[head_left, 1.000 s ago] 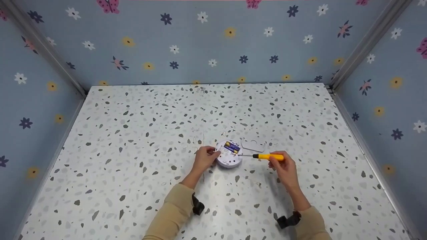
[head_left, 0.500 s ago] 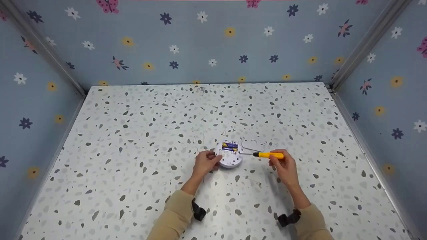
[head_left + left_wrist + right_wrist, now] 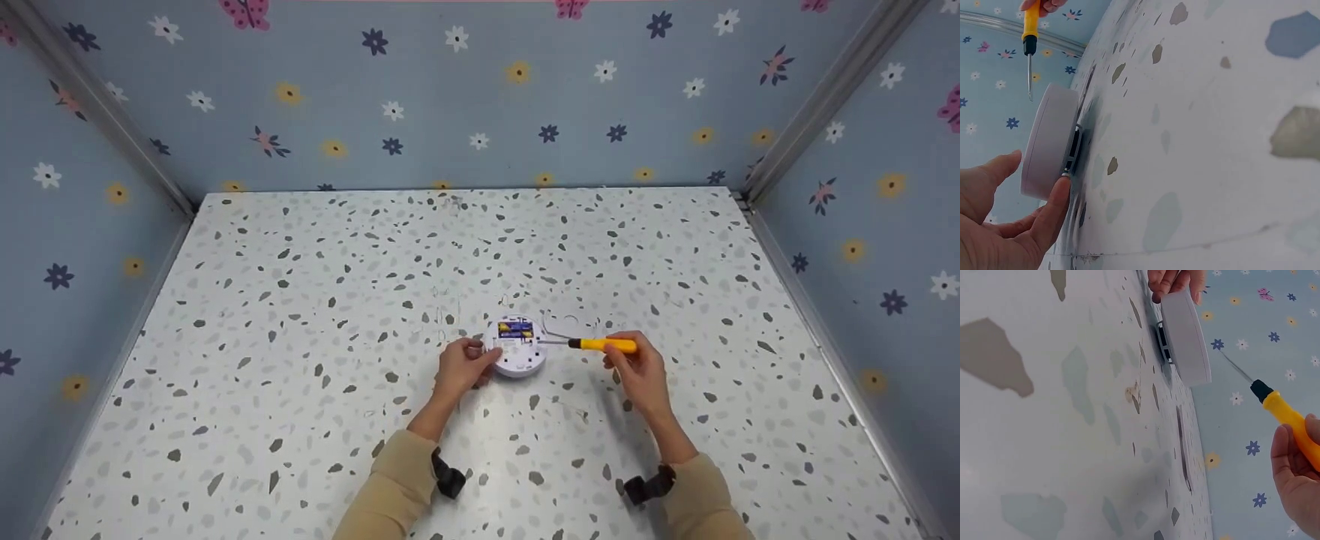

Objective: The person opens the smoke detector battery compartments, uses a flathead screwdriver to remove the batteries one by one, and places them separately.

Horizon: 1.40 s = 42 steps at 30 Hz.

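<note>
Nearest are two tan cloth sleeves [image 3: 386, 487], each with a small black camera [image 3: 450, 480] at the wrist. At eight o'clock of a round white plastic device [image 3: 516, 349], the left hand [image 3: 463, 371] holds its rim between thumb and fingers. Just past three o'clock, the right hand [image 3: 639, 371] grasps a yellow-handled screwdriver [image 3: 604, 345] with black collar, its thin shaft pointing to nine o'clock. Two blue-and-yellow cylindrical batteries [image 3: 516, 330] sit toward the device's twelve o'clock. In the last second the device was turned slightly anticlockwise, so the batteries now lie level, and the screwdriver moved a little toward twelve. I judge this is lining-up work, because both wrist views show the tip apart from the device. At two o'clock a thin, flat white plate [image 3: 570, 326] lies on the white speckled table [image 3: 240, 375]; farthest, at twelve, stands a blue flowered wall [image 3: 465, 97].
</note>
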{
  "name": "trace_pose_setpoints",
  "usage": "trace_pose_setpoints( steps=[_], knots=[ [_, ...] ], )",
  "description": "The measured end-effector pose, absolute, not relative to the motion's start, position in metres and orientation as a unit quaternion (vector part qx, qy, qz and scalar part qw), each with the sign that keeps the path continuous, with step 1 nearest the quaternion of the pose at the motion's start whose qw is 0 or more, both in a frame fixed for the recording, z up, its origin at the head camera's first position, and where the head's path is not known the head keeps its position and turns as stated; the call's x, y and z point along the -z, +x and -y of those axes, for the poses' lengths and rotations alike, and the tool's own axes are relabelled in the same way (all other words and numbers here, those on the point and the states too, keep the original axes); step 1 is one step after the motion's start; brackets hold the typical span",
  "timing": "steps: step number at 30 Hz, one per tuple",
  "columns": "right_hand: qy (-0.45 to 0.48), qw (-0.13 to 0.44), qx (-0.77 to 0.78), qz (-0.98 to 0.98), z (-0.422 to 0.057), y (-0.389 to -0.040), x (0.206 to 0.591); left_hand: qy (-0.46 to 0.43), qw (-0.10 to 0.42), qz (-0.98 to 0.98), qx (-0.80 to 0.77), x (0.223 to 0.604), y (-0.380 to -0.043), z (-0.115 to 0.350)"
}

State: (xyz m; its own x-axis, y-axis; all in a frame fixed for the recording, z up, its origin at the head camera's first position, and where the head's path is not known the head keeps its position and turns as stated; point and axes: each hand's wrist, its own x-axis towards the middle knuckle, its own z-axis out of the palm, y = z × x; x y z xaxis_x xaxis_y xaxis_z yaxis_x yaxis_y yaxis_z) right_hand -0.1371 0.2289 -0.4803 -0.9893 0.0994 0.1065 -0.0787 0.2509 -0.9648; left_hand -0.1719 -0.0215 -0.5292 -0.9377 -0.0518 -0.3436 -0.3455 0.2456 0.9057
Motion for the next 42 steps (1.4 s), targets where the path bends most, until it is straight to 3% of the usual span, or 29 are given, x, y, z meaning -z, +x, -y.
trace_pose_setpoints(
  steps=[33,42],
  knots=[
    [0.062,0.093,-0.527,0.842,-0.219,-0.154,0.471,-0.091,0.110,-0.791,-0.595,0.534,-0.180,0.015],
    [0.137,0.114,-0.486,0.855,-0.221,-0.162,0.477,-0.082,0.107,-0.778,-0.614,0.533,-0.179,0.016]
  ],
)
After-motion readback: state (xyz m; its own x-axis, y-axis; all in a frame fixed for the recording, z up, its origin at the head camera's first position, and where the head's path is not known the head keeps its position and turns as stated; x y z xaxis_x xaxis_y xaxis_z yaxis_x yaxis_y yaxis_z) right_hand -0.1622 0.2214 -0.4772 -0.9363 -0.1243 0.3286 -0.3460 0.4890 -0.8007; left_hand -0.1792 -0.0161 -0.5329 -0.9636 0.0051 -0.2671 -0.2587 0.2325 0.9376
